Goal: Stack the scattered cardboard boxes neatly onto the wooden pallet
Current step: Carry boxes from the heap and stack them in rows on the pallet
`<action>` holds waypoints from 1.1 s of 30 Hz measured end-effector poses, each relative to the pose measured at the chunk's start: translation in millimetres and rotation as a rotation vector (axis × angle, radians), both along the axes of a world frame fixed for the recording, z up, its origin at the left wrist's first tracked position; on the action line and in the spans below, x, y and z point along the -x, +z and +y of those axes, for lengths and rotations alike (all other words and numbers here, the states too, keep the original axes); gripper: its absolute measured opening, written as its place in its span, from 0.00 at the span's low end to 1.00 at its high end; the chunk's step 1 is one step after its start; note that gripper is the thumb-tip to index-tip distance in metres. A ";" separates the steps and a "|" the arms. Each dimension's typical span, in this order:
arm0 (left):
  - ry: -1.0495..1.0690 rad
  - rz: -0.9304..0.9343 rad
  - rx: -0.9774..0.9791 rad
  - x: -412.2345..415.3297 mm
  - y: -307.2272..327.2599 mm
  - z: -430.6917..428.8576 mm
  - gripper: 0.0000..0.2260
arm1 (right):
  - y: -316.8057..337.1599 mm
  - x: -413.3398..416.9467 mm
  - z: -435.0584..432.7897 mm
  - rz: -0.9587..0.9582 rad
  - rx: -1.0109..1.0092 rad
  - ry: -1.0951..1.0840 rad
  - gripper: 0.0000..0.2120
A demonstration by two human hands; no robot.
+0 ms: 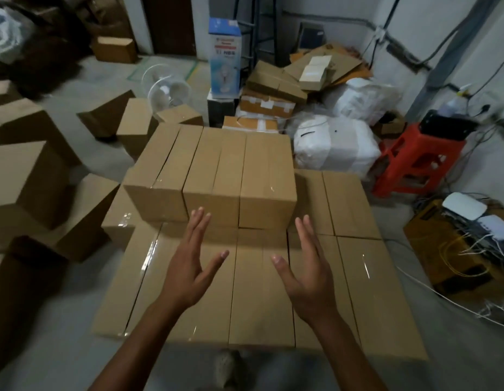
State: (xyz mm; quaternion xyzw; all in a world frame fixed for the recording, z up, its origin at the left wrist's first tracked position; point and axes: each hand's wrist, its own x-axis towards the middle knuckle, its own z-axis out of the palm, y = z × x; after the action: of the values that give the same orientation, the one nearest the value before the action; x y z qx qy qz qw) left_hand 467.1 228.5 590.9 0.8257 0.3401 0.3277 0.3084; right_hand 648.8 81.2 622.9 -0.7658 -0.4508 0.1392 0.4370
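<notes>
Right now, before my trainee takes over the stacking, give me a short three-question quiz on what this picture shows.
1. True or false: the left hand and the right hand each grip a box.
2. What colour is the plastic stool standing to the right of the stacked boxes? A blue, B red, C green.
3. Fill in: most of the loose boxes on the floor lie to the stack's ____ side.

Key: 1 false, both hands are open and hold nothing. 2 B. 3 left.
</notes>
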 end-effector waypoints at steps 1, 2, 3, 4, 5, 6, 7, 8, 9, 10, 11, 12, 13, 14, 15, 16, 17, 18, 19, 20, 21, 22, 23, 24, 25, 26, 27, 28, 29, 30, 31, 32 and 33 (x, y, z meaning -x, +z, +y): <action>0.020 0.024 0.013 13.4 -3.5 -19.0 0.35 | -2.9 9.8 -13.4 0.008 0.018 0.017 0.38; 0.042 0.038 0.038 27.0 -7.3 -38.3 0.36 | -6.7 19.8 -26.4 0.015 0.038 0.033 0.38; 0.063 0.045 0.064 40.9 -11.3 -56.9 0.36 | -10.7 30.6 -38.6 0.019 0.056 0.049 0.39; 0.085 0.050 0.080 54.7 -15.8 -74.3 0.36 | -15.3 41.9 -49.8 0.023 0.071 0.065 0.39; 0.110 0.058 0.091 68.3 -20.3 -91.0 0.36 | -20.6 53.1 -60.6 0.031 0.083 0.081 0.39; 0.140 0.070 0.106 81.4 -23.8 -106.1 0.36 | -26.3 64.0 -70.3 0.046 0.093 0.100 0.39; 0.172 0.084 0.125 94.5 -26.7 -120.4 0.36 | -31.6 75.0 -79.1 0.066 0.107 0.121 0.38; 0.203 0.101 0.144 107.6 -29.2 -133.0 0.35 | -36.3 85.6 -86.5 0.083 0.126 0.143 0.39; 0.233 0.118 0.157 121.2 -30.6 -144.0 0.35 | -41.1 96.2 -92.1 0.098 0.148 0.169 0.39; 0.262 0.135 0.165 135.0 -32.2 -153.0 0.36 | -45.0 106.6 -96.3 0.111 0.169 0.198 0.39; 0.286 0.154 0.173 148.6 -33.8 -160.5 0.36 | -48.5 116.4 -99.3 0.125 0.188 0.228 0.39; 0.309 0.175 0.180 161.6 -35.5 -167.0 0.37 | -51.9 125.4 -101.4 0.135 0.202 0.260 0.38; 0.331 0.196 0.188 175.0 -37.3 -172.8 0.38 | -55.0 134.3 -102.1 0.139 0.209 0.291 0.37; 0.353 0.212 0.198 188.7 -39.1 -177.6 0.38 | -57.4 143.7 -101.7 0.139 0.213 0.321 0.36; 0.378 0.223 0.209 202.4 -40.6 -181.7 0.38 | -59.4 153.4 -100.4 0.138 0.220 0.351 0.35; 0.407 0.230 0.221 215.8 -41.6 -184.7 0.39 | -61.1 163.8 -98.3 0.134 0.234 0.381 0.34; 0.439 0.237 0.233 228.8 -42.5 -187.3 0.38 | -63.1 174.5 -95.6 0.131 0.254 0.415 0.34; 0.472 0.241 0.247 241.1 -43.2 -189.3 0.38 | -65.1 185.9 -91.9 0.127 0.267 0.447 0.34; 0.505 0.239 0.261 253.1 -43.5 -190.9 0.38 | -67.5 197.0 -87.5 0.123 0.273 0.474 0.34; 0.539 0.235 0.273 264.6 -44.1 -191.2 0.38 | -70.2 208.1 -82.0 0.119 0.273 0.498 0.34; 0.575 0.231 0.284 276.2 -43.9 -190.7 0.38 | -72.4 220.0 -75.4 0.116 0.273 0.520 0.35; 0.610 0.228 0.295 288.1 -43.9 -189.5 0.38 | -73.7 232.4 -67.9 0.112 0.278 0.541 0.36; 0.643 0.225 0.302 301.4 -44.6 -188.0 0.38 | -74.8 246.0 -58.8 0.104 0.286 0.562 0.37; 0.667 0.222 0.307 316.0 -45.8 -185.6 0.36 | -75.1 260.3 -48.7 0.095 0.291 0.581 0.37; 0.682 0.222 0.312 331.7 -46.8 -182.8 0.35 | -74.9 275.2 -37.7 0.091 0.289 0.600 0.38; 0.690 0.223 0.317 349.3 -48.7 -179.1 0.34 | -74.3 291.3 -26.1 0.092 0.283 0.618 0.39; 0.691 0.230 0.319 367.8 -50.5 -173.8 0.33 | -74.1 308.1 -14.2 0.091 0.275 0.630 0.40; 0.695 0.240 0.322 386.8 -52.2 -167.8 0.33 | -74.1 325.0 -2.4 0.092 0.271 0.637 0.40; 0.703 0.251 0.323 407.6 -53.9 -161.5 0.33 | -74.4 342.9 8.7 0.099 0.271 0.642 0.39; 0.710 0.256 0.324 428.1 -55.0 -153.9 0.32 | -75.0 361.1 19.1 0.119 0.276 0.643 0.38; 0.714 0.257 0.325 447.8 -55.4 -144.8 0.32 | -75.3 379.6 29.4 0.141 0.279 0.641 0.38; 0.716 0.262 0.320 467.3 -56.2 -134.2 0.32 | -76.4 397.8 40.3 0.160 0.276 0.635 0.38; 0.719 0.271 0.310 486.1 -57.3 -122.0 0.32 | -78.4 416.0 51.8 0.174 0.269 0.630 0.39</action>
State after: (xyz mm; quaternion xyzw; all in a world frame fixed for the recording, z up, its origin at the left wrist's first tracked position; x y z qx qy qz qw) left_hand -18.9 106.5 533.6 0.6337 0.6899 0.2477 0.2473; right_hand 232.9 133.0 544.5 -0.6250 -0.6036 0.3903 0.3045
